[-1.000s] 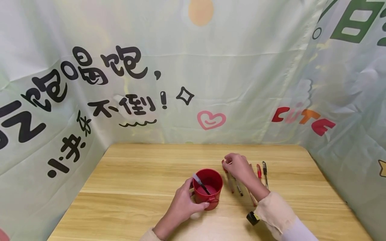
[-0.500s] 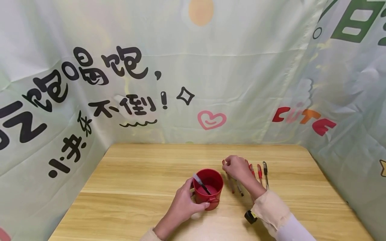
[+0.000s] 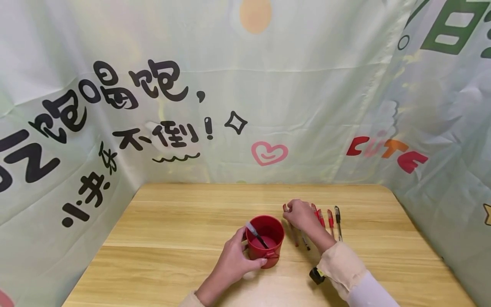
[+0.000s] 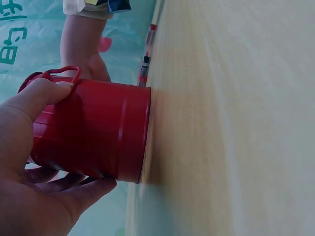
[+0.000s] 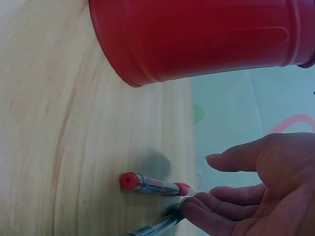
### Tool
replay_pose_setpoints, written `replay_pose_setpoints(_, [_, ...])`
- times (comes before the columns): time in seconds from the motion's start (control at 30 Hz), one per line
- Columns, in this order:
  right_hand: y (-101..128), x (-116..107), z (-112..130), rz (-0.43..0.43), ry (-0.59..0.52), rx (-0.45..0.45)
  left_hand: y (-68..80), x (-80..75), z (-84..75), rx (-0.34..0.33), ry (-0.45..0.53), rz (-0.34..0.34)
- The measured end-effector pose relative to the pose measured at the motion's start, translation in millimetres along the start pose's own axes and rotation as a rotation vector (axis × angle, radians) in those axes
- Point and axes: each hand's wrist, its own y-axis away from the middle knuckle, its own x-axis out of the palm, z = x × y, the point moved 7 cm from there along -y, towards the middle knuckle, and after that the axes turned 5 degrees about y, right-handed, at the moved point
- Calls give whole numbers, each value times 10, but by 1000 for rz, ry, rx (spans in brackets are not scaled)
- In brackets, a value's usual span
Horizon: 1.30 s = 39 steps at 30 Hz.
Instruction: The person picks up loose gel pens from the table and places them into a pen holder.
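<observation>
Fingers of right hand loosely apart, tips down on pens lying right of cup, nothing gripped yet. Left hand wrapped round cup, thumb on rim. One pen already leaning inside cup. Table underneath.

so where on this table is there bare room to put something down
The whole left half of the table, from the backdrop to the cup, is bare, and so is the far strip along the back edge. The right edge past the pens is free too. It is crowded between the cup and pens, where both hands work.
</observation>
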Motion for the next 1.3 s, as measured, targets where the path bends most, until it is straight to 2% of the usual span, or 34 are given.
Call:
replay_pose_setpoints(0.33, [-36, 43, -22, -3, 24, 35, 6, -3, -3, -1, 3, -3])
replay_pose_setpoints(0.57, [-109, 75, -30, -23, 17, 18, 3, 2, -8, 3, -3, 2])
replay_pose_setpoints(0.87, [-184, 122, 19, -75, 144, -34, 1, 0, -11, 1, -1, 5])
replay_pose_setpoints(1.3, [-240, 142, 82, -111, 202, -69, 2, 1, -3, 0, 6, -1])
